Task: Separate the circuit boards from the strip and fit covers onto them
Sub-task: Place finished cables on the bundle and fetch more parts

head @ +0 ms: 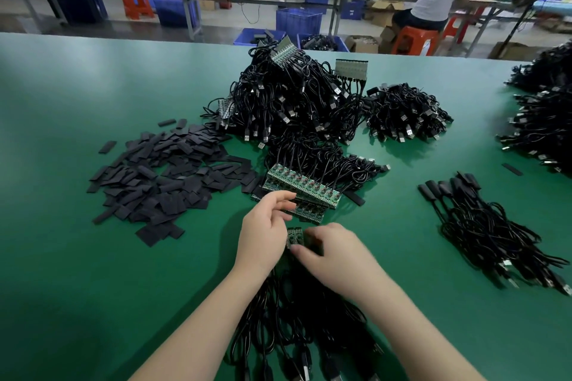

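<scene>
A short strip of green circuit boards [294, 237] stands between my two hands over the green table [93, 272]. My left hand [266, 226] grips its left side, fingers curled over the top. My right hand [331, 252] pinches the strip's right part, thumb along its lower edge. Black cables [297, 318] hang from the boards toward me. Just behind my hands lie longer strips of circuit boards [305, 187], stacked, with cables attached. A heap of flat black covers [167, 176] lies to the left.
A big tangle of cabled strips [288, 99] rises behind the stack, with a smaller cable pile [405, 113] to its right. Covered, finished cables [483, 223] lie at the right. More cable heaps [544, 120] sit at the far right edge. A person sits at another bench behind.
</scene>
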